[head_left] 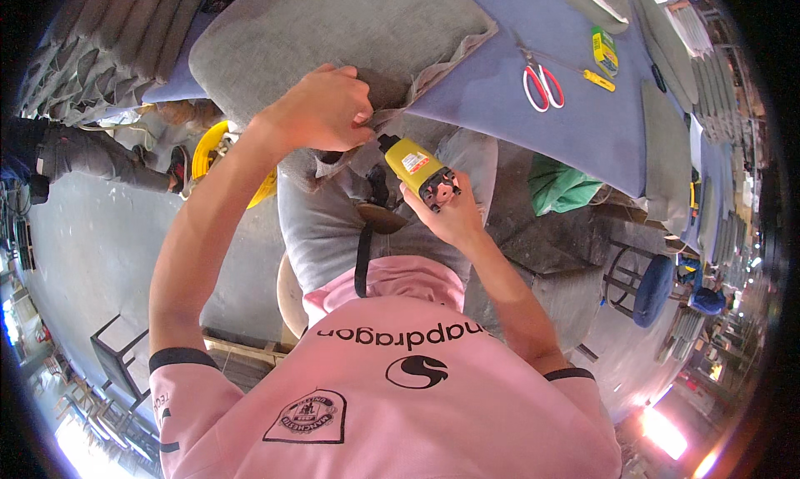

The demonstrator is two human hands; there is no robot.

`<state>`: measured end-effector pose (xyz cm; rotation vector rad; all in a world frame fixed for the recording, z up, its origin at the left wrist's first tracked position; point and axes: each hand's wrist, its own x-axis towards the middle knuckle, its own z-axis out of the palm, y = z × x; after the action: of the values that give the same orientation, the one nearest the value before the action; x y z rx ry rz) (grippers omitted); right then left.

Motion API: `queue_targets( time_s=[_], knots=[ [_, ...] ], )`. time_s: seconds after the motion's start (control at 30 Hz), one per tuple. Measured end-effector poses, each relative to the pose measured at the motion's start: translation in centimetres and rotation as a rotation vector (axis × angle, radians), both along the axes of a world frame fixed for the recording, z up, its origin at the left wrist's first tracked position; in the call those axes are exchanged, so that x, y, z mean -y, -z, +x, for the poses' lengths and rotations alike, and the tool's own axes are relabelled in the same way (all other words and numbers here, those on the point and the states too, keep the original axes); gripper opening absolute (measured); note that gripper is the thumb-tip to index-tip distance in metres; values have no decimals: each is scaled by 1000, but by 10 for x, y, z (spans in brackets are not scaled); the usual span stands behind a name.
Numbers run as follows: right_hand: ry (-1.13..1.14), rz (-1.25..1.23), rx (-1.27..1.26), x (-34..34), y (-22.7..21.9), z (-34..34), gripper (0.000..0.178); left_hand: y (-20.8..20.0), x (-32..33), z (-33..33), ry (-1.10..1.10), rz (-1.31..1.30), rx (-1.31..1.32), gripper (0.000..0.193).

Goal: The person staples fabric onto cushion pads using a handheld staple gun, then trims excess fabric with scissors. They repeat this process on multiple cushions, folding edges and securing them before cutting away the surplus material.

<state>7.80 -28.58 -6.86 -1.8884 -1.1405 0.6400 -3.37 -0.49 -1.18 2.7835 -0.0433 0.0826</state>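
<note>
A grey fabric-covered seat panel lies at the near edge of the table, its loose fabric edge hanging toward my lap. Curled at that edge, my left hand is closed on the grey fabric; its fingertips are partly hidden. My right hand grips a yellow and black staple gun, whose black nose points up and left, close to my left hand and just short of the panel's edge.
On the blue-covered table lie red-and-white-handled scissors, a yellow-handled screwdriver and a green-yellow box. Stacked grey panels stand far left. A yellow bucket is below left, a green bag under the table, another person's leg at left.
</note>
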Motion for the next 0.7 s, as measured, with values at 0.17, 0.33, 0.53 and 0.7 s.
queue_targets(
  time_s=[0.17, 0.33, 0.53, 0.7],
  knots=[
    [-74, -242, -155, -6, -19, -5, 41, 12, -17, 0, 48, -74, -104, 40],
    [-77, -150, -73, -2, -5, -7, 41, 15, -8, -5, 17, -254, -2, 38],
    [-10, -78, -97, -17, -12, -13, 41, 21, -6, -18, -26, -174, 64, 32],
    [51, 30, -79, 12, -27, -3, 42, -12, 0, -12, -131, -107, 190, 24]
  ],
)
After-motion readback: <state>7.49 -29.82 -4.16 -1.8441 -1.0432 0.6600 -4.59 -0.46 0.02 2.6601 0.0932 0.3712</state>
